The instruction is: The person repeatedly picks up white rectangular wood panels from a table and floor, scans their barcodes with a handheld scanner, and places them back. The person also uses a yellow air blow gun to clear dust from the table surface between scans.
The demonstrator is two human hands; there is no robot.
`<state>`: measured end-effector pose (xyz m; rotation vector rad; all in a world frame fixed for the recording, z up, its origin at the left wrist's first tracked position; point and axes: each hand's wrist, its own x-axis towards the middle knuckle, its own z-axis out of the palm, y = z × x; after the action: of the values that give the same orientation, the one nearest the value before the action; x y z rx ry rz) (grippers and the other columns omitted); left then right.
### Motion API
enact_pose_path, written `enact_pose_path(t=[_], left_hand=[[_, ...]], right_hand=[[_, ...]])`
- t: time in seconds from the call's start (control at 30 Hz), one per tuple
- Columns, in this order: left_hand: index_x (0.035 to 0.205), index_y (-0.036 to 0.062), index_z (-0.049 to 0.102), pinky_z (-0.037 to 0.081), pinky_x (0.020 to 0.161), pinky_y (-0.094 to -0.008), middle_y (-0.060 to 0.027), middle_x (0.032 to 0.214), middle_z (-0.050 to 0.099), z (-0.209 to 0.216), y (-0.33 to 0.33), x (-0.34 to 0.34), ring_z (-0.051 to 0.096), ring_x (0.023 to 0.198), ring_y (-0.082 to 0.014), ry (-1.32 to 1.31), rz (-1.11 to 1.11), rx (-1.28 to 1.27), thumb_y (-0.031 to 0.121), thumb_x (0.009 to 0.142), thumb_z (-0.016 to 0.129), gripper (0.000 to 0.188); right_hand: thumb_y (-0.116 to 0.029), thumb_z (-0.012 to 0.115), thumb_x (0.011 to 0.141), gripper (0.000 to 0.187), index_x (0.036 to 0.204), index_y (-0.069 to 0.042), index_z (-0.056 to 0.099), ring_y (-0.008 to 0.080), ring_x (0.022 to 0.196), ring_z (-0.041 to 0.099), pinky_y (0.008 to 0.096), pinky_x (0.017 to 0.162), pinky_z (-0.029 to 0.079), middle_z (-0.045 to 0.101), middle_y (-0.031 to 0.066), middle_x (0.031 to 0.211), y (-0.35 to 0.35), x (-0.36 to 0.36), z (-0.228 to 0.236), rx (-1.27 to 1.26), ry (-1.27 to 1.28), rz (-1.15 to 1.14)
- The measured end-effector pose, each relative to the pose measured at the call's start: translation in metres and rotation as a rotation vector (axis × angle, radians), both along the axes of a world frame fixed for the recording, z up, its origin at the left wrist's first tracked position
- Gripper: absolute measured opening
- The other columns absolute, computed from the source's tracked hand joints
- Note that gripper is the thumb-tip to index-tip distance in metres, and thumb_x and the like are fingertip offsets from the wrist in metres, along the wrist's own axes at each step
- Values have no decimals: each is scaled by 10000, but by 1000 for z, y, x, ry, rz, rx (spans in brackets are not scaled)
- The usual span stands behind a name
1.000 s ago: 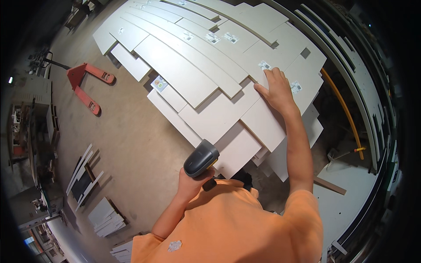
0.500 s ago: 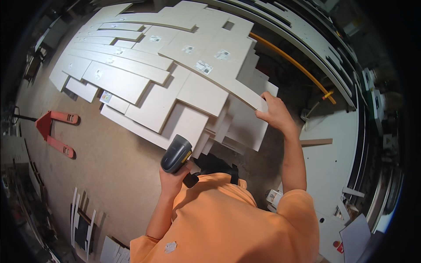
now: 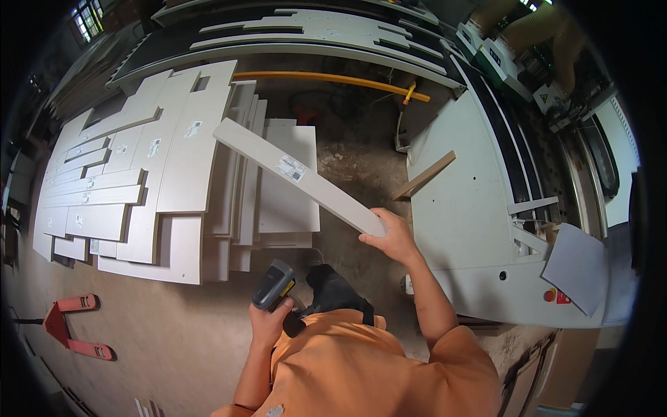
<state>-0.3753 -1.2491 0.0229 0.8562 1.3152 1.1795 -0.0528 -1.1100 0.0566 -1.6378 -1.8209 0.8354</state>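
Right hand (image 3: 394, 235) has a closed grip on the near end of a long white board (image 3: 299, 175). The board sticks out, up and to the left, lifted above the piles below it. A small paper label (image 3: 291, 168) sits on its top face, about in the middle.

The left hand (image 3: 266, 321) is shut tight around a grey hand scanner (image 3: 273, 285), held close to the body. The scanner's nose tips up toward the board, but it is not touching it.

To the left, many flat white boards lie in a stack (image 3: 139, 187) on the floor, and most of them show labels too. To the right stands a big white machine (image 3: 479, 208). A red pallet jack (image 3: 69, 333) rests far down on the left.

It looks like one board is picked up and held out, and the scanner is near but not yet right at its label. Lots of boards in the stack look untouched.
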Motion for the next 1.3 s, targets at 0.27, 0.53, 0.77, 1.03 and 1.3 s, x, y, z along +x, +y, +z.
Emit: enact_pose_path(t=[0.27,0.53,0.77,1.03,1.3], left_hand=[[1023,-11,685,500,692,-290,-6,833,654,30,91,108,580,757,-91,160,-107,-14,63,792,728,247],[947,-4,704,527,681,-330,-85,815,715,74,188,274,652,729,-154,243,-454,296,130,777,810,241],[961,-4,702,557,753,-394,-184,891,709,66,232,324,690,803,-345,267,-524,400,143,763,813,270],[950,-19,691,548,717,-365,-177,825,704,47,314,316,686,745,-284,228,-494,195,205,799,778,284],[959,-22,694,547,752,-392,-193,819,693,61,432,283,686,799,-329,221,-404,392,214,810,767,288]], right_hand=[[-337,874,759,672,1264,-21,563,397,1012,687,450,850,547,705,213,1089,32,121,-55,85,27,-171],[-313,792,796,522,1192,-16,627,416,956,694,474,790,553,714,209,1046,68,220,-75,-16,15,-79],[-257,686,909,347,1184,-47,659,415,954,712,455,799,567,733,192,1039,101,248,-106,114,196,138],[-144,699,928,190,1057,-13,651,202,982,634,368,882,519,673,75,1035,193,201,-100,-17,377,333],[-141,786,821,608,1353,-12,521,256,1039,660,398,927,516,687,135,1093,344,92,-48,40,194,574]])
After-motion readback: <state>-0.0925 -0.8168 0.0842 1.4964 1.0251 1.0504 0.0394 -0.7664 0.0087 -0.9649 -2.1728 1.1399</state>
